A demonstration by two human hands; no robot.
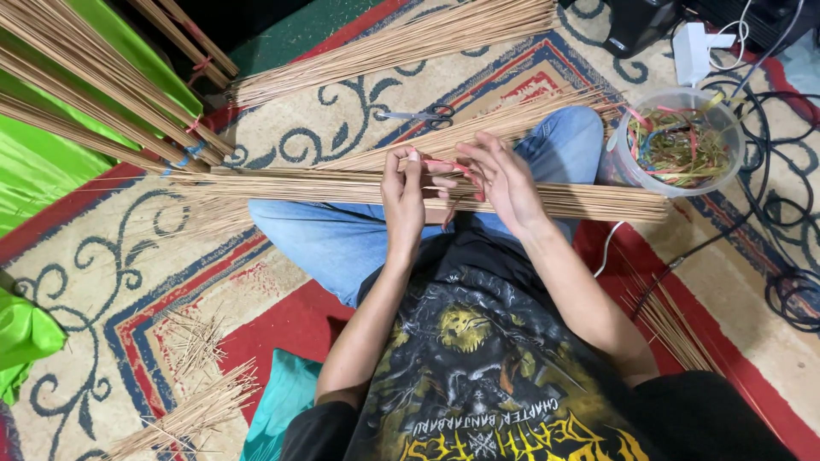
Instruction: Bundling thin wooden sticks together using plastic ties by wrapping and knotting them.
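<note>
A long bundle of thin tan sticks (282, 188) lies across my lap, running left to right over my blue jeans. My left hand (403, 201) grips the bundle near its middle, fingers curled over the top. My right hand (502, 179) is beside it on the bundle, fingers pinching a thin red band (446, 164) stretched between the two hands over the sticks. Both hands touch the sticks and the band.
A clear plastic tub (634, 171) of coloured bands stands at my right knee. Scissors (423, 113) lie on the patterned rug ahead. More stick bundles (384, 47) lie ahead and at the upper left on green cloth (34, 171). Loose sticks (192, 410) and black cables (790, 294) flank me.
</note>
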